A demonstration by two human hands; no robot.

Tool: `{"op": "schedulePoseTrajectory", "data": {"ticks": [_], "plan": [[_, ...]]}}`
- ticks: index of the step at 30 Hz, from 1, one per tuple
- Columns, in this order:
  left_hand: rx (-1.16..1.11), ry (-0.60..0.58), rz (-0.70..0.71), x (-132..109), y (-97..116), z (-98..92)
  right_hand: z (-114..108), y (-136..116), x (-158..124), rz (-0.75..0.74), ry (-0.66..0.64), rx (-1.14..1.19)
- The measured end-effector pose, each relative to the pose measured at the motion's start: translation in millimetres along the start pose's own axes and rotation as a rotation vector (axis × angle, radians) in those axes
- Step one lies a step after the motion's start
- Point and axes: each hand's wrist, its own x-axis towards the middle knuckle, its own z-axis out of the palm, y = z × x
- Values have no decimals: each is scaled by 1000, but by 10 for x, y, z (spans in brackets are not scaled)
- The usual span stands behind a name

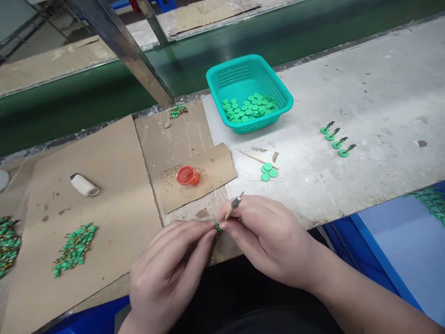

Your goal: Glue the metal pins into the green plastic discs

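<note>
We had the left hand [170, 264] pinched shut on a small green piece [218, 227] near the table's near edge, right hand [267, 236] gripping a pointed stick [233, 207]. Four stemmed discs [343, 152] lay finished far right; the basket [232, 60] held many loose discs [248, 109].

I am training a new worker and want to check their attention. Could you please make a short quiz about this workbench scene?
1. What does the right hand hold?
A) Scissors
B) A slim tool with a wooden handle and metal tip
C) A teal basket

2. True or false: the orange-red dish stands on brown cardboard.

3. How many green discs with dark parts lie in the row on the bench?

Key: 1 B; 2 true; 3 four.
</note>
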Motion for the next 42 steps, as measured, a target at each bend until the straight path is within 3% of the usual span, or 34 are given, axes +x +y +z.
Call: {"op": "schedulePoseTrajectory", "data": {"ticks": [21, 27, 32, 42], "plan": [[19, 37, -10, 10, -6, 5, 14, -40, 4, -14, -132, 21], [8, 43, -47, 33, 33, 20, 28, 10, -20, -86, -121, 11], [-13, 28, -35, -11, -19, 17, 5, 12, -54, -33, 32, -49], [-11, 33, -15, -18, -50, 10, 24, 43, -77, -62, -65, -9]]}}
